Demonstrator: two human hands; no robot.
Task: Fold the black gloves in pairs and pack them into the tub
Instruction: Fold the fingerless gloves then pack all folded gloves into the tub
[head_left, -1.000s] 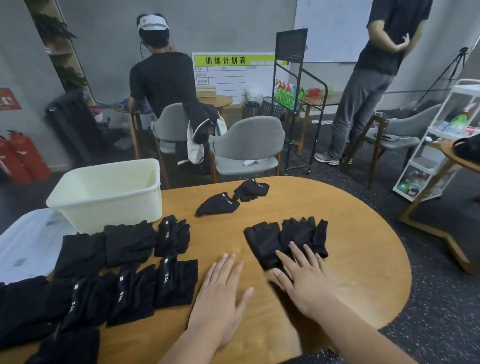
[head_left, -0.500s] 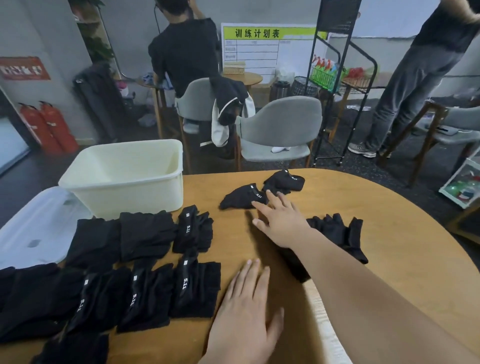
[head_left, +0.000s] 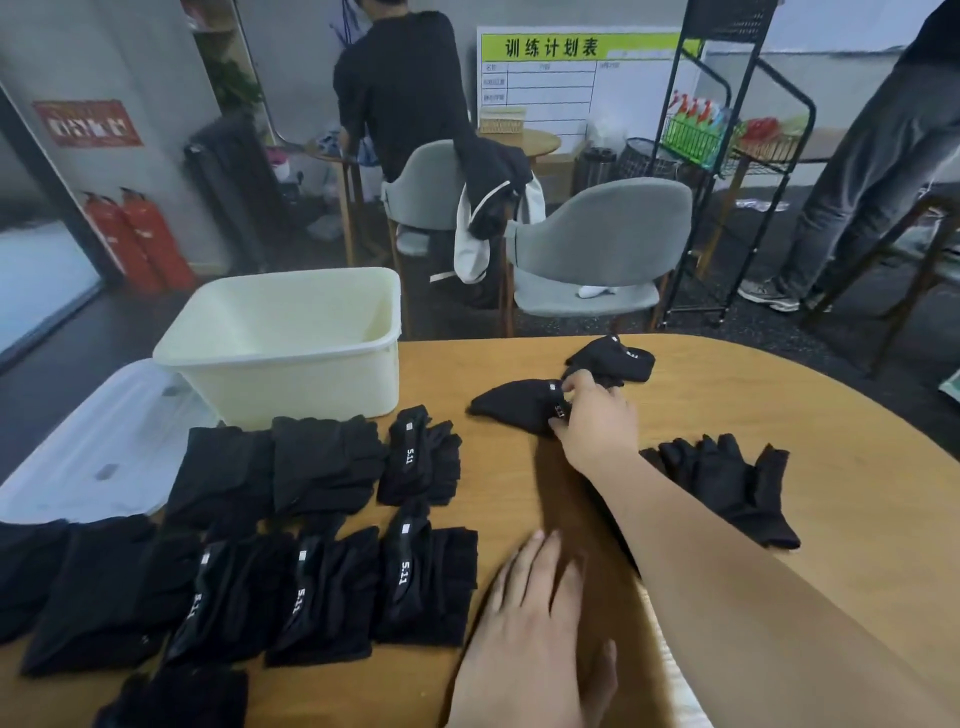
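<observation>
A cream tub (head_left: 291, 358) stands at the table's back left, nothing visible inside it. Several folded black glove pairs (head_left: 332, 587) lie in rows in front of it. My right hand (head_left: 597, 421) reaches across the table and pinches the cuff of a loose black glove (head_left: 511, 402). Just behind that lies another loose black glove (head_left: 615, 361). A flat pair of gloves (head_left: 727, 483) sits to the right of my forearm. My left hand (head_left: 535, 639) rests flat on the wooden table (head_left: 779, 415), fingers straight, holding nothing.
A clear plastic lid (head_left: 98, 441) lies left of the tub. Two grey chairs (head_left: 597, 249) stand just behind the table. A person (head_left: 400, 88) stands at the back, another person's legs (head_left: 862, 171) at the right, beside a black wire rack (head_left: 727, 156).
My right hand left the flat glove pair, reached forward to the loose glove and took hold of its cuff. My left hand stayed flat on the table. The view moved forward.
</observation>
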